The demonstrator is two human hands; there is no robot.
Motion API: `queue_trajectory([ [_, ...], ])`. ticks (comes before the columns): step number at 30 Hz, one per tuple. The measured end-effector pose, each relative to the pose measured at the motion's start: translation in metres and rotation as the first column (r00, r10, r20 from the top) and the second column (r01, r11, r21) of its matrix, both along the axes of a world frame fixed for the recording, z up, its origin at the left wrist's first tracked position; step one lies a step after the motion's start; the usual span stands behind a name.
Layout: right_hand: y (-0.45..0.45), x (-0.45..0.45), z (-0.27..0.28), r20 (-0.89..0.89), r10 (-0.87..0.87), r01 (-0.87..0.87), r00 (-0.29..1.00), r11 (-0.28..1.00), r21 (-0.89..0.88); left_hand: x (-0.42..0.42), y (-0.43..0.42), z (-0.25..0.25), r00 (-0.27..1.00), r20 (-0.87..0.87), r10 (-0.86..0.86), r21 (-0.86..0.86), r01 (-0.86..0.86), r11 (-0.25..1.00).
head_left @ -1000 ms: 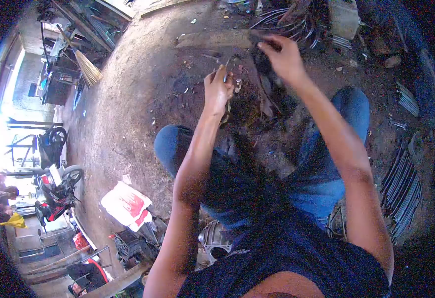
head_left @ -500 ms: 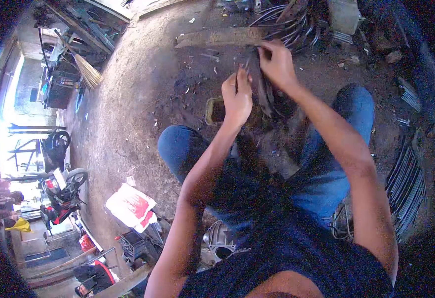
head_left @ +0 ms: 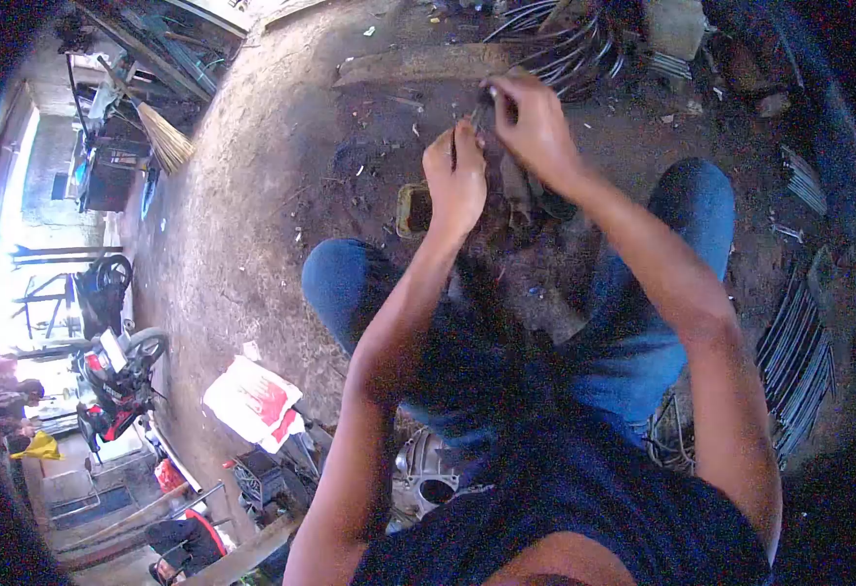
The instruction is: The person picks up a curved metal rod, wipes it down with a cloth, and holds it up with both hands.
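My left hand [head_left: 455,181] is raised over the ground in front of my knees, thumb and fingers pinched together. Between the two hands is a thin, greyish piece [head_left: 477,115], too small to name, that the left fingertips seem to grip. Close by on the upper right, my right hand [head_left: 535,122] has its thumb and forefinger closed on a small dark thing [head_left: 488,91] whose kind I cannot make out. A yellowish rectangular container [head_left: 404,212] with dark contents stands on the ground beside my left wrist. Dark, strip-like material [head_left: 518,200] lies below my right hand.
A wooden plank [head_left: 418,64] lies beyond my hands, with bundled dark cables or rods [head_left: 584,54] beside it. Thin rods [head_left: 794,361] are at right. A metal engine part [head_left: 428,464], a white-and-red bag [head_left: 252,400], a broom [head_left: 166,137] and a motorcycle [head_left: 115,376] are at left.
Both hands have shifted slightly left, and the right fingertips have come nearer the left ones. The long dark strip below my right hand shows less now. The whole view has shifted slightly.
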State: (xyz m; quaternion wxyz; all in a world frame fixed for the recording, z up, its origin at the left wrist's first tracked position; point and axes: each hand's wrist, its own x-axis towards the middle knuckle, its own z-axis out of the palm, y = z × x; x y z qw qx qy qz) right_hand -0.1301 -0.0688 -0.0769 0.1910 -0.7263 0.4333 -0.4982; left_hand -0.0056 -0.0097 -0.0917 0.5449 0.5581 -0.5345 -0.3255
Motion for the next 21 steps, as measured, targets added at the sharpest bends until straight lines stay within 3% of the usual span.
queue_trajectory([
  [1,-0.014,-0.005,0.001,-0.036,-0.025,0.029,0.999,0.994,0.106,0.0,-0.001,0.001,0.993,-0.117,-0.007,0.088,0.017,0.996],
  [2,-0.021,-0.002,-0.016,-0.089,-0.084,0.077,0.993,0.994,-0.073,-0.002,-0.002,-0.003,0.999,0.014,0.038,0.036,-0.039,0.999],
  [3,-0.01,0.001,-0.004,-0.086,-0.086,0.079,0.993,0.994,-0.082,-0.001,-0.003,0.004,0.999,0.016,0.037,0.027,-0.038,0.999],
  [5,0.024,0.004,0.012,0.005,0.007,-0.006,1.0,0.972,-0.234,0.0,0.003,0.015,0.96,0.268,0.084,-0.118,-0.054,0.992],
  [7,0.008,-0.004,0.007,-0.047,0.043,-0.05,0.998,0.988,-0.144,-0.002,0.005,0.02,0.958,0.276,0.078,-0.113,-0.049,0.992],
  [9,-0.016,-0.01,0.014,-0.202,-0.051,0.06,0.978,0.997,0.039,-0.003,0.008,0.019,0.955,0.288,0.064,-0.115,-0.032,0.993],
  [10,-0.011,-0.013,0.012,-0.223,0.042,-0.003,0.974,0.985,0.172,-0.003,0.008,0.017,0.962,0.267,0.061,-0.086,-0.039,0.996],
  [11,0.002,-0.01,0.019,-0.226,0.04,-0.002,0.973,0.987,0.164,-0.002,0.005,0.016,0.968,0.245,0.06,-0.057,-0.047,0.997],
  [14,0.019,-0.002,0.01,-0.146,0.032,-0.067,0.989,0.969,-0.238,0.005,0.004,0.016,0.937,0.344,0.067,-0.143,-0.018,0.99],
  [15,0.006,-0.005,0.001,-0.147,0.036,-0.069,0.988,0.971,-0.23,0.006,0.003,0.011,0.937,0.343,0.066,-0.135,-0.021,0.991],
  [17,-0.034,-0.022,-0.016,-0.344,0.013,0.013,0.939,0.997,0.073,0.005,-0.001,0.002,0.988,0.147,0.046,-0.048,-0.04,0.998],
  [18,-0.057,-0.035,-0.034,-0.256,-0.035,0.08,0.966,0.982,0.171,0.006,-0.002,0.003,0.988,0.149,0.046,-0.057,-0.038,0.998],
  [19,-0.071,-0.043,-0.046,-0.168,-0.09,0.134,0.982,0.953,0.273,0.008,-0.001,0.006,0.999,-0.007,0.034,0.019,-0.034,0.999],
  [20,-0.068,-0.042,-0.038,-0.167,-0.089,0.131,0.982,0.955,0.265,0.009,0.001,0.013,0.986,-0.164,0.034,0.093,-0.019,0.995],
  [21,-0.063,-0.043,-0.033,0.329,-0.155,-0.08,0.932,0.795,0.601,0.01,0.003,0.018,0.985,-0.167,0.036,0.087,-0.022,0.996],
])
